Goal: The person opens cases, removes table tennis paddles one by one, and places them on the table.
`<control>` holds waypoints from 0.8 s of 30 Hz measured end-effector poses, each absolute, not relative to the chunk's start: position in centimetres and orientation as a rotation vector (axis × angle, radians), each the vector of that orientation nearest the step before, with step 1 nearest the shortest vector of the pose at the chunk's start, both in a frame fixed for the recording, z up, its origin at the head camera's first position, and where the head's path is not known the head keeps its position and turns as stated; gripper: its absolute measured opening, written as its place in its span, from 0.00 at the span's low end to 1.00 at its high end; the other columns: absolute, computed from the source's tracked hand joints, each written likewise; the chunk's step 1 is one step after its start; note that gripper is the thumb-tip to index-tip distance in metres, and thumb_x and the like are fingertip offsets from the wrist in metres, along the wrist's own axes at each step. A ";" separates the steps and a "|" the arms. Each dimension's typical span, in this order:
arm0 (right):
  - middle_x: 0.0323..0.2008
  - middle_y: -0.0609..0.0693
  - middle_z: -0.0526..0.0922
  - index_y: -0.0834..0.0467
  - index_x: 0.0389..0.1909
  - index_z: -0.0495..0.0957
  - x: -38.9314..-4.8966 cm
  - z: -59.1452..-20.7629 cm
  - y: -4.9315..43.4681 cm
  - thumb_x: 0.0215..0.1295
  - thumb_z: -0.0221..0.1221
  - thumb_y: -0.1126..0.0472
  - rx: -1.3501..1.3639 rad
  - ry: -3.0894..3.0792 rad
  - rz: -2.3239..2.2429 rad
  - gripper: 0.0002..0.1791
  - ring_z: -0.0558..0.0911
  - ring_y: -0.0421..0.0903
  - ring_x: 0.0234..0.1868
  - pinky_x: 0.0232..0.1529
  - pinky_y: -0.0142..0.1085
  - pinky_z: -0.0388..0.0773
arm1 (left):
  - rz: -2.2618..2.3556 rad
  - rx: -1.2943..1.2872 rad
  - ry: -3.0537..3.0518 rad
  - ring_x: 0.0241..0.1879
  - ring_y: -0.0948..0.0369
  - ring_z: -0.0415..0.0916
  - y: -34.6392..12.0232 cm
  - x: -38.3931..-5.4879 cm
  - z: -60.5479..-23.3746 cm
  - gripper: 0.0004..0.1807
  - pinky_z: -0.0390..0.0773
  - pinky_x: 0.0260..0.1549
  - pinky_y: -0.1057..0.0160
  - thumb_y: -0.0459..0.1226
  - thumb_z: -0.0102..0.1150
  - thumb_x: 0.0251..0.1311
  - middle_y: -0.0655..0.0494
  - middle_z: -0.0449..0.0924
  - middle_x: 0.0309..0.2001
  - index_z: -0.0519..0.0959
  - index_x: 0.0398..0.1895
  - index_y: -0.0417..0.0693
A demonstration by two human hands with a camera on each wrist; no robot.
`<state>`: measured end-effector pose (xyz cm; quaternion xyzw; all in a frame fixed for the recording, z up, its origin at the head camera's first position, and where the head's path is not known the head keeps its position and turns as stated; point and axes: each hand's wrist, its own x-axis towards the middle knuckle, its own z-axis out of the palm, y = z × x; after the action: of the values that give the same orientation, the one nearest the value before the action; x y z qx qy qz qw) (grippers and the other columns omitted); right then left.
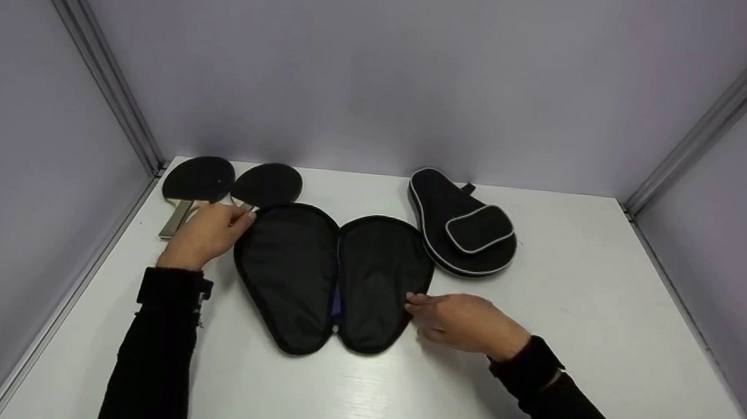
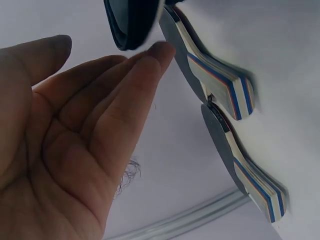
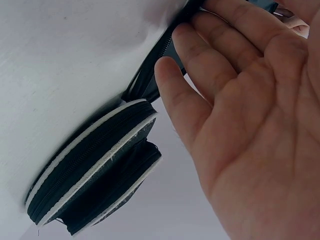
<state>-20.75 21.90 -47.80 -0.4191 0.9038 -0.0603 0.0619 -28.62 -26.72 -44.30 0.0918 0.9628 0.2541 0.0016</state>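
A black paddle case [image 1: 286,276] lies unzipped and spread flat in the middle of the white table, its two halves side by side, with a bit of blue showing at the fold. My left hand [image 1: 206,232] is at the upper left edge of this case. In the left wrist view its thumb and fingers stand apart, and the case edge [image 2: 132,22] is just past the fingertips. At the right half's outer edge is my right hand [image 1: 464,321], fingers nearly straight and touching the rim. Whether its thumb presses the fabric is hard to see.
Two table tennis paddles, one at far left [image 1: 199,179] and another beside it [image 1: 268,186], lie black side up. Behind the right half sits a closed black paddle case [image 1: 430,194] with white piping and a pouch [image 1: 480,229]. Pale walls enclose the table.
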 end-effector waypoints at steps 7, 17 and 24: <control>0.80 0.54 0.86 0.60 0.76 0.86 -20.8 -47.8 22.0 0.82 0.68 0.59 -1.235 2.733 -0.169 0.26 0.91 0.55 0.74 0.64 0.52 0.94 | 0.861 0.292 3.037 0.54 0.45 0.88 -25.9 -27.7 -42.8 0.28 0.86 0.60 0.38 0.49 0.49 0.96 0.36 0.94 0.61 0.87 0.75 0.38; 0.80 0.55 0.86 0.62 0.76 0.86 -20.9 -47.8 22.1 0.82 0.68 0.57 -1.227 2.714 -0.188 0.26 0.90 0.56 0.76 0.67 0.53 0.93 | 1.064 0.446 3.108 0.39 0.50 0.84 -23.6 -26.7 -40.7 0.24 0.83 0.45 0.48 0.50 0.50 0.96 0.54 0.81 0.33 0.92 0.56 0.45; 0.80 0.55 0.86 0.61 0.77 0.86 -21.0 -47.7 22.2 0.84 0.69 0.51 -1.208 2.686 -0.208 0.28 0.93 0.58 0.71 0.65 0.53 0.94 | 1.169 0.639 3.059 0.76 0.43 0.87 -22.0 -26.4 -40.2 0.21 0.85 0.77 0.36 0.45 0.55 0.95 0.44 0.91 0.73 0.89 0.76 0.48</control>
<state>-20.98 22.21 -47.74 -0.4074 0.9057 -0.0701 0.0943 -26.44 -22.01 -40.25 0.1906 0.9125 0.3486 -0.0972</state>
